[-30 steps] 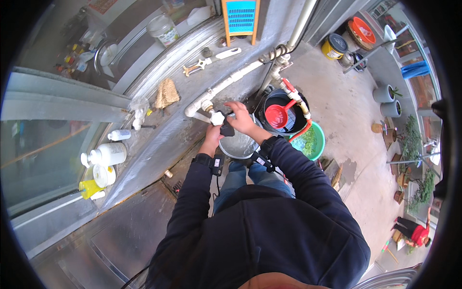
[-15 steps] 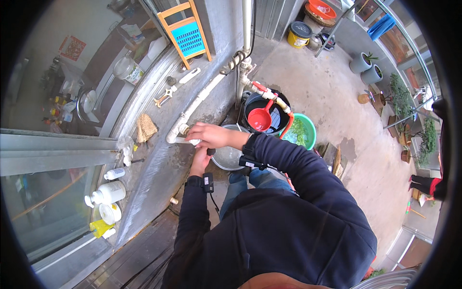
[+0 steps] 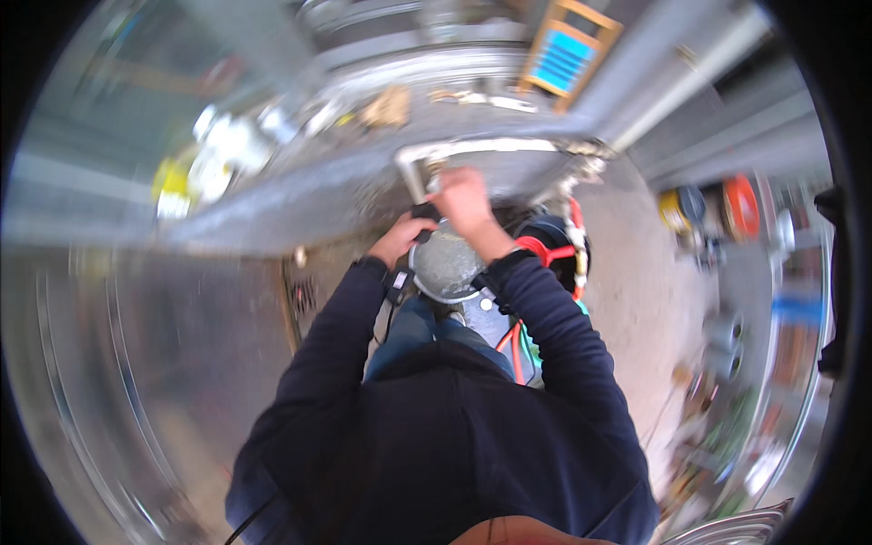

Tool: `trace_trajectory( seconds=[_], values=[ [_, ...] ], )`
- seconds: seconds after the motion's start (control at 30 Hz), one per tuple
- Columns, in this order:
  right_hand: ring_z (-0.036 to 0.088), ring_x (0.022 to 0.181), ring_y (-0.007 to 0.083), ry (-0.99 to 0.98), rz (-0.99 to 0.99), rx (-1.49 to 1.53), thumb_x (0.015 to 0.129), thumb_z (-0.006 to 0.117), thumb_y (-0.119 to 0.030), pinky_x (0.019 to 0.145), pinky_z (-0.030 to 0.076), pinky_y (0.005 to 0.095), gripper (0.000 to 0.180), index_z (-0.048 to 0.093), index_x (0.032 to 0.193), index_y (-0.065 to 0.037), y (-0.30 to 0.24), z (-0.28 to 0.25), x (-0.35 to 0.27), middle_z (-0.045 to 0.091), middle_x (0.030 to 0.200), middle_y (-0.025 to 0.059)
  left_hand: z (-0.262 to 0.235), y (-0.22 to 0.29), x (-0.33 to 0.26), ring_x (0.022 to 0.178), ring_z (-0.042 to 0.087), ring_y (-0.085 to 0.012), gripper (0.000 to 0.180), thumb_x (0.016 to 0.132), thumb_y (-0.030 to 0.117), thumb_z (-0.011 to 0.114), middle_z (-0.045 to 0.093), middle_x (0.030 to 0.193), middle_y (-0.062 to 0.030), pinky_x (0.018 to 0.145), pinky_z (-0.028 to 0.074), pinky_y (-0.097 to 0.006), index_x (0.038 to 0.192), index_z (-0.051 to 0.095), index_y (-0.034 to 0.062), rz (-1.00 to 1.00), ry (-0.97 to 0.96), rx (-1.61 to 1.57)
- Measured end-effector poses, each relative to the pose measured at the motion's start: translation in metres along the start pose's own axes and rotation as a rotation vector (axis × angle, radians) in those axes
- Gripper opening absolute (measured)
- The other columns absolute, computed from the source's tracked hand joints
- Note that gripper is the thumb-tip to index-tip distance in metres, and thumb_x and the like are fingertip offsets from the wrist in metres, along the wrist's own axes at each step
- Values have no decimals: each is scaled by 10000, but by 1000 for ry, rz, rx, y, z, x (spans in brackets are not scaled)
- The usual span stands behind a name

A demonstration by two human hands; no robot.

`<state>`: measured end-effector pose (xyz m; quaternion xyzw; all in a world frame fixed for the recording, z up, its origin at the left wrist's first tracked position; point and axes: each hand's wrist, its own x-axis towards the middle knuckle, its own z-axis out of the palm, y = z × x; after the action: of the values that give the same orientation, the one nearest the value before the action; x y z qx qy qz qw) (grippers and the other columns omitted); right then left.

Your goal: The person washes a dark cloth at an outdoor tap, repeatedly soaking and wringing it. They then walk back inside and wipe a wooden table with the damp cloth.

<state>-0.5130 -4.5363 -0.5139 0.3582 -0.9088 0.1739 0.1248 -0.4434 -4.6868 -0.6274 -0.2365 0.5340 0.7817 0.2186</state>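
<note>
My left hand (image 3: 397,239) is closed around the black handle (image 3: 424,218) of a round metal pot. The pot (image 3: 445,263) hangs low in front of my legs with cloudy, greyish water in it. Just above it, my right hand (image 3: 465,204) has its fingers curled at the tap (image 3: 434,169) on the end of a white pipe (image 3: 495,145). Blur and the hand itself hide much of the tap.
To the right stands a black bucket (image 3: 554,232) with a red dipper (image 3: 543,252) across it and a red hose (image 3: 515,350) nearby. Bottles (image 3: 227,150), a sponge-like tan block (image 3: 386,107) and a wooden-framed washboard (image 3: 565,59) line the ledge.
My view has swung left, so the wall and ledge now run across the top and most edges are smeared. Both hands stay at the pot handle and the tap.
</note>
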Motion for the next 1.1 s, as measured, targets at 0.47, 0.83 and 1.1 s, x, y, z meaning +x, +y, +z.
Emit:
trace_trajectory(
  seconds=[0.47,0.83,1.1],
  values=[
    [346,1270,469,110,-111,319,801,694,-147,1058,310,531,739,336,1437,-32,-29,-1,-57,279,1477,251,-64,-18,-158,834,676,-185,393,824,81,687,671,1042,-72,674,522,-317,1197,573,28,45,312,-106],
    [395,1301,422,-531,-464,784,625,789,-35,1050,398,460,968,340,1463,-217,-128,22,-59,283,1503,182,-62,-21,-224,977,594,-154,490,711,53,746,643,1071,-63,827,486,-306,1175,587,34,207,128,284],
    [577,1091,408,-505,-507,825,690,705,3,918,480,440,664,503,1315,-94,-217,65,-43,607,1171,215,-130,-37,-284,1050,591,-274,742,607,149,853,593,1116,-168,908,466,-384,1241,485,37,407,548,642]
  ],
)
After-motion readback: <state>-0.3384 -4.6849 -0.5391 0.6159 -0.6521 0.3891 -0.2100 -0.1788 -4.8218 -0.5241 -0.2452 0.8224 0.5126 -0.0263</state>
